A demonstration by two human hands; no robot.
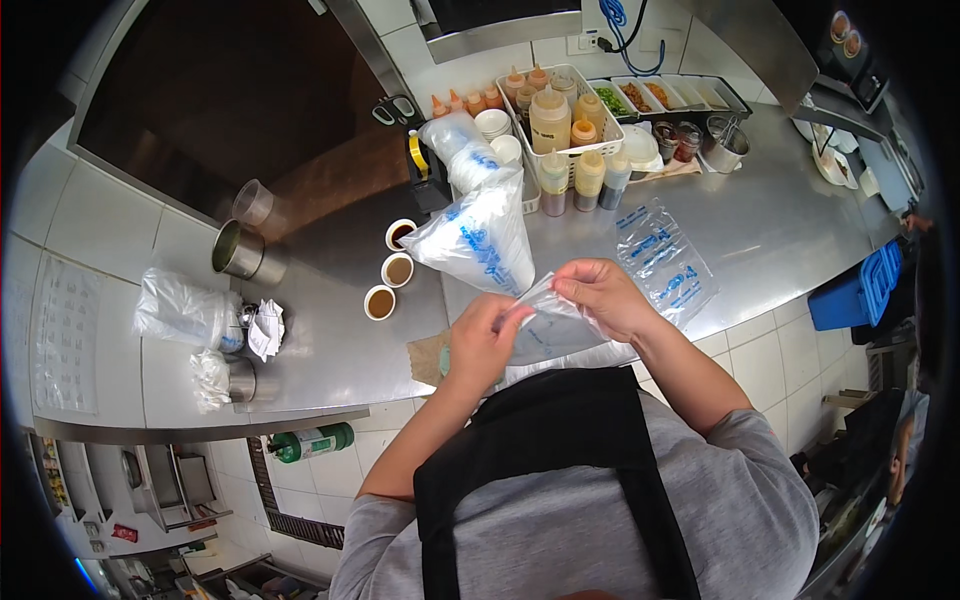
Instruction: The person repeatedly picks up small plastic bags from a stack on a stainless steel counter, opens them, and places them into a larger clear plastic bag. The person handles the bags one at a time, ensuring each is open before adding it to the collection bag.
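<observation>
Between my two hands is a clear plastic bag (559,336) with blue print. My left hand (486,337) pinches its upper edge on one side. My right hand (600,296) grips the same edge a little farther right, thumb against fingers. Just beyond them a large plastic bag (469,236) with blue print stands bunched on the steel counter (345,352). A flat clear bag (664,262) lies to the right of my right hand. Three small white cups of brown sauce, the nearest one (379,302) among them, sit in a row to the left.
A white basket (611,142) of squeeze bottles stands at the back, with more squeeze bottles (589,180) before it. Topping trays (660,96) and a steel pot (725,142) are behind right. At left are a steel container (238,251) and a bagged stack (187,311). Another person's arm shows far right.
</observation>
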